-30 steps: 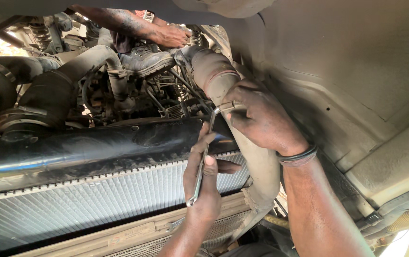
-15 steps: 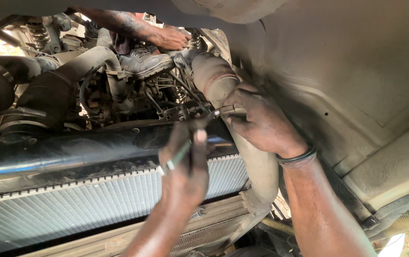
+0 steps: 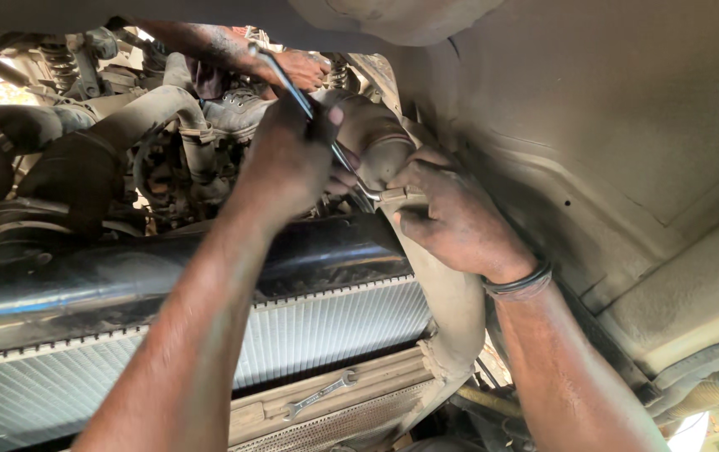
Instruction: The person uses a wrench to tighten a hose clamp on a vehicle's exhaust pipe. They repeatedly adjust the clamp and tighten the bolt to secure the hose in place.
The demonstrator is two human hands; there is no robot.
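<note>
The left hand [image 3: 288,163] is closing fully around a slim, bent grey metal spanner [image 3: 309,109], whose shaft is rising up and to the left of the fist while its lower end is dipping toward a narrow metal hose clamp [image 3: 393,194]. That clamp is ringing a thick, dusty tan rubber hose [image 3: 451,293], and it serves here as the landmark. The tool's working end is sitting just left of the clamp's small screw housing, seemingly so the long shaft can give leverage on the fastener.

The right hand [image 3: 456,222] is lying directly over the clamp, its fingers curled around the hose with the thumb and fingertips pressing at the screw housing; it is apparently steadying the clamp so it does not turn with the tool. A dark band is circling that wrist.

Below and left of the clamp, a long black radiator top tank [image 3: 167,280] is running across the view, with the silver finned radiator core [image 3: 326,335] under it. Further below, a second small spanner [image 3: 319,395] is resting loose on a tan crossbar. Above the clamp, another person's hand [image 3: 296,67] is reaching into the engine parts; what it is gripping cannot be told.
</note>
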